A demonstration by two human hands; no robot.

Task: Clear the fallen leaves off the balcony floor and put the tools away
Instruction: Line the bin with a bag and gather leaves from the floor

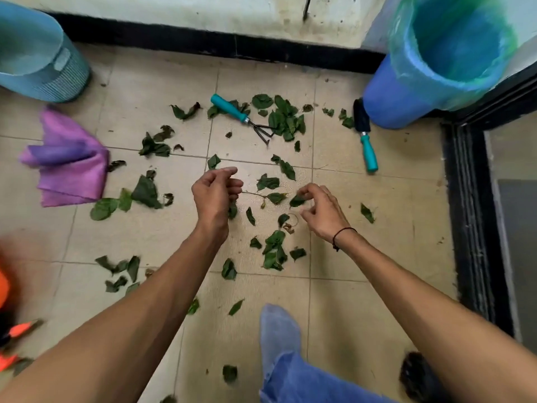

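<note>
Right grip (318, 209) pinching a leaf (297, 201), left grip (216, 196) curled round leaves; gathering barely begun; next, carry handfuls to lined bin (406, 91)

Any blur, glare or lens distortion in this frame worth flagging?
Head view: soft, even light, no hard shadows or glare; the orange item at the lower left edge is motion-blurred; wide-angle bending warps the blue bin and basket at the corners; the central leaves are fairly sharp.
</note>
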